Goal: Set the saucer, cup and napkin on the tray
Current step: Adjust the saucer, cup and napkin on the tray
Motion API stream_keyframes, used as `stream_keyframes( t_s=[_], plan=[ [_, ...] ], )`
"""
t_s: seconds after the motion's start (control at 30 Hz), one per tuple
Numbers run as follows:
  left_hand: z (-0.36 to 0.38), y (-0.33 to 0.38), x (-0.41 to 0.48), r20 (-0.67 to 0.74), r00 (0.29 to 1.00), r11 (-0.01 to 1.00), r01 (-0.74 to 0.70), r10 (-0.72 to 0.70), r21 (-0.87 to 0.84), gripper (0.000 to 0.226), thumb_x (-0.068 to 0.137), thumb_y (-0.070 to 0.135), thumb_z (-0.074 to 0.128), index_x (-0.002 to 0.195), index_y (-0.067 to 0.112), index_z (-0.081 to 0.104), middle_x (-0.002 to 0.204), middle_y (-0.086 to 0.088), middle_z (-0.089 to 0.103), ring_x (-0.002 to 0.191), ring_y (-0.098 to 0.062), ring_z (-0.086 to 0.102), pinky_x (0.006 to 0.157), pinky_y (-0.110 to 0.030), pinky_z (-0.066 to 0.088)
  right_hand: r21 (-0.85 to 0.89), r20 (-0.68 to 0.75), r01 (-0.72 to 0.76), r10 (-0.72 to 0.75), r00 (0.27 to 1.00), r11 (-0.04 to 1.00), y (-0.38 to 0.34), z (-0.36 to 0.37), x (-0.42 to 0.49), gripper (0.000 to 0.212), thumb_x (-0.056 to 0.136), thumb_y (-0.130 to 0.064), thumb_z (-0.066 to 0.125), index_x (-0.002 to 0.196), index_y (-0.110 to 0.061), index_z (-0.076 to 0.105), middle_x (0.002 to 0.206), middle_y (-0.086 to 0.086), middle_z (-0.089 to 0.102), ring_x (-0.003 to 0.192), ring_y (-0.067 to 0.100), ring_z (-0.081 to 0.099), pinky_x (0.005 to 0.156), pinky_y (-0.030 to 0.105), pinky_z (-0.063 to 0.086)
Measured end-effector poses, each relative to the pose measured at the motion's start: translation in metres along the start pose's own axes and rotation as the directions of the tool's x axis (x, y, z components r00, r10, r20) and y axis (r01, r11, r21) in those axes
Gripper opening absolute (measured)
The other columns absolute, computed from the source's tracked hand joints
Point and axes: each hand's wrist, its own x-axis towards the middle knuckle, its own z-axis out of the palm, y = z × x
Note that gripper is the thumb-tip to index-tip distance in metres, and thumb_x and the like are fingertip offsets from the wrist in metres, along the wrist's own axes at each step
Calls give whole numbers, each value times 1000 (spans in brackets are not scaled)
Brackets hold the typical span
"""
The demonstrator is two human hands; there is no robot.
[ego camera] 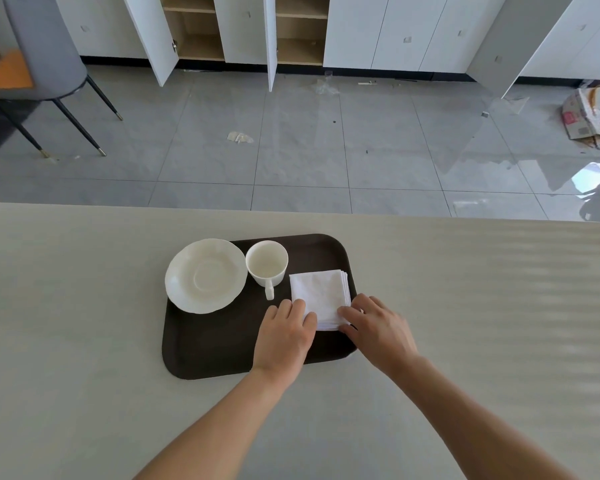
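Observation:
A dark brown tray [222, 344] lies on the pale table. On its left stands a white saucer [205, 275], slightly overhanging the tray's left rim. An empty white cup [266, 263] stands upright beside it, handle pointing toward me. A folded white napkin stack [321, 294] rests on the tray's right side. My left hand [284, 336] holds the napkin's near left corner. My right hand [378, 327] pinches the napkin's near right corner with fingers and thumb.
The pale table [84, 323] ends at a far edge, with grey floor tiles beyond. A grey chair [45, 53] stands at the far left. White cabinets with open doors [160, 39] line the back wall, and flattened cardboard [591, 116] lies on the floor at right.

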Motion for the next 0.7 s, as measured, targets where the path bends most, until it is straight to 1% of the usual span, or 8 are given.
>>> stream_keyframes(
  t_s=[0.1,0.27,0.37,0.5,0.6,0.7],
  plan=[
    [3,-2,4,3,1000,1000,8,-8,7,20,75,-2,66,77,15,56,75,-4,47,64,-21,40,56,-34,41,-10,-26,-4,4,1000,1000,0,1,6,8,82,-23,74,86,-21,67,82,-1,59,74,24,58,39,30,44],
    [1,-4,10,-27,999,999,36,-36,8,21,75,-4,62,74,15,52,72,-5,46,60,-22,39,54,-35,42,-34,-86,10,-13,996,999,0,2,14,7,80,-15,74,80,-16,67,79,0,59,72,26,55,37,30,42],
    [-2,-5,15,-28,999,999,41,-41,-4,24,70,-6,63,71,15,52,70,-4,45,56,-20,38,49,-33,40,-34,-112,9,-13,994,999,0,1,19,7,80,-15,74,79,-15,67,80,1,61,72,26,55,38,31,43],
    [-4,-6,22,29,999,999,44,-44,-13,25,66,-2,74,73,15,56,72,-4,50,50,-16,40,42,-28,39,-32,-118,4,-7,993,999,1,1,26,8,82,-17,74,80,-14,67,81,1,62,73,26,56,40,32,44],
    [-6,-5,28,47,997,998,64,-64,-14,30,59,-3,77,73,15,57,72,-3,50,48,-15,39,38,-26,32,-28,-116,4,-7,993,1000,3,1,31,9,82,-18,74,80,-14,67,80,2,61,73,27,56,41,33,46],
    [-5,-2,32,37,995,996,89,-88,-26,32,55,-5,76,72,15,58,72,-2,51,49,-15,40,40,-25,26,-28,-121,7,-10,993,1000,4,1,36,8,83,-18,73,81,-13,67,82,3,61,74,27,56,42,33,47]
  ],
)
